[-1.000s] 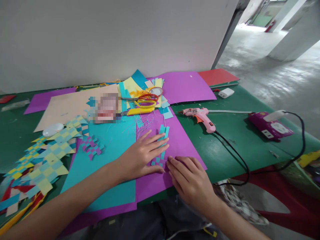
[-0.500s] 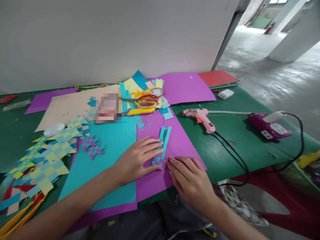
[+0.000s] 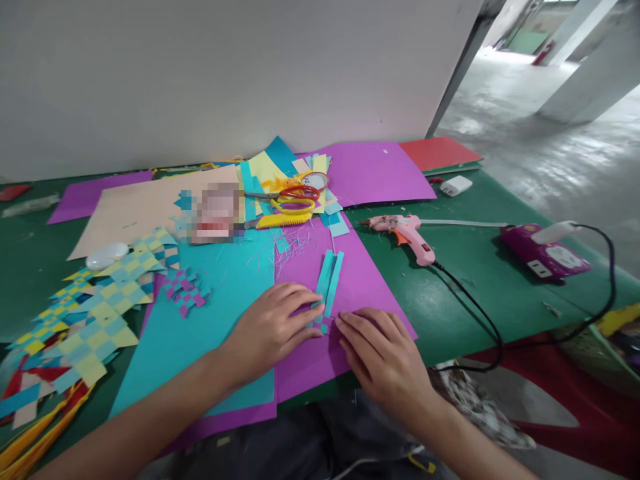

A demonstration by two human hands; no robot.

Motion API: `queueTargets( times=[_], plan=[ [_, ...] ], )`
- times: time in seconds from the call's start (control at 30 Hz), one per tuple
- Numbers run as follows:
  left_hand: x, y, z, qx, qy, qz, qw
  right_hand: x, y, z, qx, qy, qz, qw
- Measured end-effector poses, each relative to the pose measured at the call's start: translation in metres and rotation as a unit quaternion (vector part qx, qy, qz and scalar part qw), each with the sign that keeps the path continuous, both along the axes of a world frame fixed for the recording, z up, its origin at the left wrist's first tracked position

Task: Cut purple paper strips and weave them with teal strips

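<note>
A small weave of turquoise paper strips (image 3: 329, 283) crossed with purple strips (image 3: 329, 324) lies on a purple sheet (image 3: 305, 373). Two turquoise ends point away from me. My left hand (image 3: 280, 319) comes in from the left, with its bent fingers and thumb closed on the woven part, covering much of it. On the other side, my right hand (image 3: 383, 350) has its fingers together, their tips closed at the right end of the purple strip. What lies beneath those fingertips is partly hidden.
Scissors (image 3: 300, 193) and a yellow-handled cutter (image 3: 283, 219) lie beyond the hands. A pink glue gun (image 3: 407, 233) rests to the right, its cord trailing near a purple power box (image 3: 543, 253). Several checkered woven pieces (image 3: 107, 293) are heaped at left. A turquoise sheet (image 3: 200, 360) lies beside the purple one.
My left thumb has drawn in closer to the fingers, and the left hand covers more of the weave. The right hand stays nearly in place. The view has shifted slightly.
</note>
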State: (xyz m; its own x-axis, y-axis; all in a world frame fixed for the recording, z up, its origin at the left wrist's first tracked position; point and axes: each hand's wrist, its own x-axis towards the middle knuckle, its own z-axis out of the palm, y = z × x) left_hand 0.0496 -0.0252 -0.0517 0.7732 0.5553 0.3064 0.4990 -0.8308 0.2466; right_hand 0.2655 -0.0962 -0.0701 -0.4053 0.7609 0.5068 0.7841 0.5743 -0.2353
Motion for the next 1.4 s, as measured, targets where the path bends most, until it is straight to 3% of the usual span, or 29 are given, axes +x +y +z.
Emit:
queueTargets(
  times=[0.43, 0.77, 1.0, 1.4],
  plan=[
    [0.004, -0.003, 0.003, -0.005, -0.018, -0.012, 1.0, -0.002, 0.002, 0.001, -0.009, -0.018, 0.006, 1.0],
    [-0.013, -0.001, -0.001, -0.028, -0.015, 0.027, 0.999, -0.002, 0.004, 0.002, -0.029, 0.006, 0.01, 1.0],
    [-0.011, 0.001, 0.006, -0.004, -0.006, -0.003, 1.0, -0.005, 0.01, 0.006, -0.043, 0.003, 0.018, 0.999],
    [-0.007, -0.008, 0.005, -0.02, -0.017, 0.026, 0.999, -0.004, 0.008, 0.006, -0.024, -0.024, 0.019, 0.999]
  ],
)
